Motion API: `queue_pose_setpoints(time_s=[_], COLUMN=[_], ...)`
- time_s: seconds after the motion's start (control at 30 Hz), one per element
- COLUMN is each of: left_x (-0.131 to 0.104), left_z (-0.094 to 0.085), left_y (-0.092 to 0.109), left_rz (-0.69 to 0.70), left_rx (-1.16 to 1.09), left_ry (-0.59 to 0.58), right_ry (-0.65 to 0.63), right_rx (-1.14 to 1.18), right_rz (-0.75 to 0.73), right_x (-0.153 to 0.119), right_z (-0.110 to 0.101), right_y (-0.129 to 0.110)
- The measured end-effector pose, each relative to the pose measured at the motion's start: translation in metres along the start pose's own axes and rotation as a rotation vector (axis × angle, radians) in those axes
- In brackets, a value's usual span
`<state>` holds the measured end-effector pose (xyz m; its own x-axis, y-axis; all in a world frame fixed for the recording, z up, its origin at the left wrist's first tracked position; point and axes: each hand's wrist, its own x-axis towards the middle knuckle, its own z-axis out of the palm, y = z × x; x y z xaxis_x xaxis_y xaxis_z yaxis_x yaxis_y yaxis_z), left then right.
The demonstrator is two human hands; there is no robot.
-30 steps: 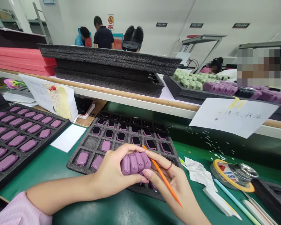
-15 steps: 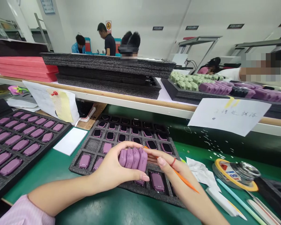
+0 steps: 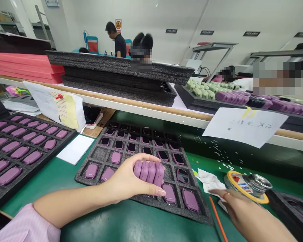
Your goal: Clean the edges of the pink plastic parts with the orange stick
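My left hand (image 3: 131, 178) is closed around a row of several purple watch cases (image 3: 151, 172), lifted over a dark foam tray (image 3: 97, 155). In the tray's compartments sit watches with black screens upward (image 3: 163, 155) and purple cases with their backs upward (image 3: 190, 199). Over to the right, my right hand (image 3: 244, 210) stretches its fingers to the lower edge of a crumpled white tissue (image 3: 209, 179); I cannot tell if they touch. Between that hand and the tray lies an orange stick (image 3: 218, 220), apart from the fingers.
Another foam tray of purple cases (image 3: 8, 146) stands at left, near a white pad (image 3: 75, 149). A yellow tape roll (image 3: 229, 178) surrounds a metal-topped container (image 3: 260, 183). Above, a shelf edge (image 3: 141, 106) carries stacked black foam (image 3: 116, 64). Other people are beyond it.
My right hand has left the watch cases and moved right to the tissue, letting go of the orange stick. My left hand has shifted slightly right with the cases.
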<state>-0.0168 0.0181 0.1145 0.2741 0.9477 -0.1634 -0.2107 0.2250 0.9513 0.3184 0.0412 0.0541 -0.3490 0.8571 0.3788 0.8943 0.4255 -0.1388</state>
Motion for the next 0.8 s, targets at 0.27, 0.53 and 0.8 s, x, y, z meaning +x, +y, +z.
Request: queue_pose_setpoints(time_s=[0.27,0.53,0.8], left_x=[-0.003,-0.006,-0.008], left_z=[0.004,0.001,0.004], left_y=[-0.009,-0.001,0.005], left_rz=[-0.092,-0.238,-0.251], left_rx=[-0.152,-0.394,-0.391], left_ry=[-0.062,-0.219,-0.192], right_ry=[-0.042,0.034,0.077], right_rx=[0.505,0.832,0.977], right_rz=[-0.367,-0.318,-0.240], right_x=[0.057,0.065,0.062], right_z=[-0.014,0.014,0.008], right_y=[-0.138,-0.156,-0.159])
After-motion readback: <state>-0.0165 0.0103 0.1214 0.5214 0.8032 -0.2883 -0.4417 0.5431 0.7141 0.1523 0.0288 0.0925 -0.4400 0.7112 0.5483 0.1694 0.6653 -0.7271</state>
